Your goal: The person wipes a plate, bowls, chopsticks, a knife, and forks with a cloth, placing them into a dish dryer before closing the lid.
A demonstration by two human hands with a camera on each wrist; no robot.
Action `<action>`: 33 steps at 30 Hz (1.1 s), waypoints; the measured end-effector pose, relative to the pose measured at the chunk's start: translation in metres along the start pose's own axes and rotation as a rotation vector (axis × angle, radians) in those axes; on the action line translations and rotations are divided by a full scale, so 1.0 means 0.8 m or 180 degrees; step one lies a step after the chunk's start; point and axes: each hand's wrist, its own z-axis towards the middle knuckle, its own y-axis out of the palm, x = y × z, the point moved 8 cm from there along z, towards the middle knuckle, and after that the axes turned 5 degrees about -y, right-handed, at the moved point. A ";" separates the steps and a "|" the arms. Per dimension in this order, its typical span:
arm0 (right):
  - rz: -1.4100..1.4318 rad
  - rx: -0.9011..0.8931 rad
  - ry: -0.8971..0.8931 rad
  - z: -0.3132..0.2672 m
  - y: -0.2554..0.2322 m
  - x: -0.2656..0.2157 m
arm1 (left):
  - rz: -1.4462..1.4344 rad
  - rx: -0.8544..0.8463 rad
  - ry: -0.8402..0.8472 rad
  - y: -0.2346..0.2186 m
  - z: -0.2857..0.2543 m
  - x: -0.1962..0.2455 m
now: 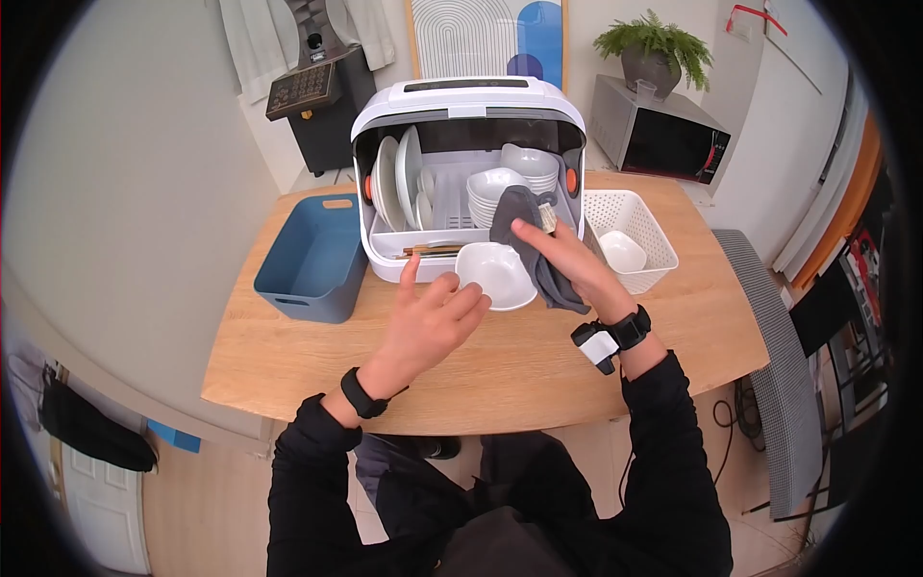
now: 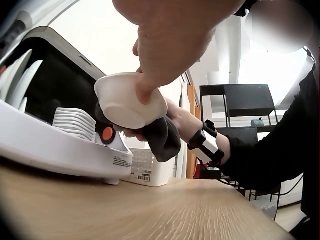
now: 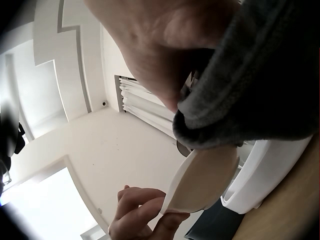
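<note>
A white square-cornered bowl (image 1: 493, 277) is held up over the table's middle, tilted in the left wrist view. My left hand (image 1: 428, 322) pinches its left rim between thumb and fingers, as the right wrist view shows. My right hand (image 1: 569, 258) grips a dark grey cloth (image 1: 519, 210) at the bowl's right side. Part of the cloth hangs below that hand, and in the left wrist view it lies close against the bowl (image 2: 131, 100). Behind both hands stands an open white dish cabinet (image 1: 385, 252) with plates (image 1: 386, 183) and stacked bowls (image 1: 496, 183).
A blue-grey bin (image 1: 310, 258) stands left of the cabinet on the wooden table (image 1: 288, 370). To the right is a white perforated basket (image 1: 659, 252) with a bowl (image 1: 623, 252) inside. Chopsticks (image 1: 433, 252) lie in the cabinet's front tray. A microwave (image 1: 663, 135) sits at the back right.
</note>
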 end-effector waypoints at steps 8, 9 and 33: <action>-0.1149 -0.0032 -0.0437 0.002 0.000 0.025 | -0.0190 -0.0088 0.0021 0.005 0.002 0.009; -0.1316 -0.0062 -0.0564 0.003 0.001 0.020 | -0.0229 -0.0139 0.0017 0.006 0.002 0.010; -0.2225 0.0730 -0.1281 -0.013 0.001 -0.026 | -0.3393 -0.1066 -0.3506 0.152 -0.030 -0.108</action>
